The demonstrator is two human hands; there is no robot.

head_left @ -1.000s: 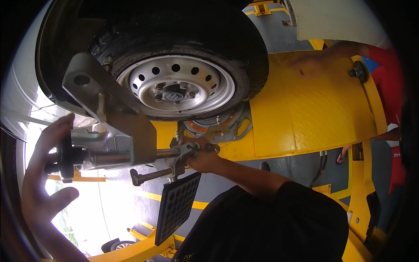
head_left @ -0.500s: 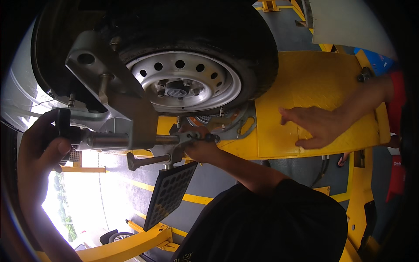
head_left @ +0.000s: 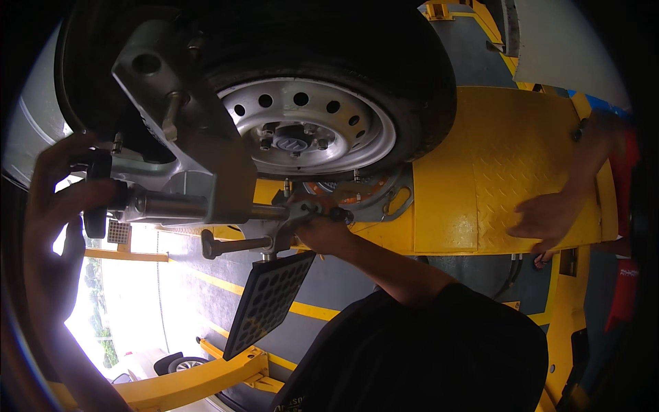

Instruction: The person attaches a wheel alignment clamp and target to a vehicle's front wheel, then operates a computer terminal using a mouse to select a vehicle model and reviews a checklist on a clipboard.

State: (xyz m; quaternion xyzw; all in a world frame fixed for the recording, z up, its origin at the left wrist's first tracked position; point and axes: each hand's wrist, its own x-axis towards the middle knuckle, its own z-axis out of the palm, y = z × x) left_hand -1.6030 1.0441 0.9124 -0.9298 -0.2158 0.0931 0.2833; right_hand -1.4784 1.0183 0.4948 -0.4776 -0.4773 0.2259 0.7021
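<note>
A grey metal wheel clamp (head_left: 226,178) is held in front of a tyre (head_left: 419,89) with a silver steel rim (head_left: 374,130). My left hand (head_left: 62,199) is closed around a black knob (head_left: 96,216) at the clamp's left end. My right hand (head_left: 322,233) grips the fitting where the shaft meets a small T-handle bar (head_left: 233,244). From that fitting hangs a square black-framed target board (head_left: 264,305) with rows of dots. Below the tyre sits a round turntable plate (head_left: 391,206), partly hidden by the clamp and my hand.
A yellow treadplate ramp (head_left: 453,206) spans the right side. A co-worker's hand (head_left: 542,216) rests over it, with a red sleeve (head_left: 621,165) at the edge. Yellow lift beams (head_left: 178,384) and another car's wheel (head_left: 185,367) lie low at left.
My left hand's fingers have shifted around the knob, which looks turned. The co-worker's hand has moved down and, since half a second ago, rightward. The clamp sits slightly higher in view.
</note>
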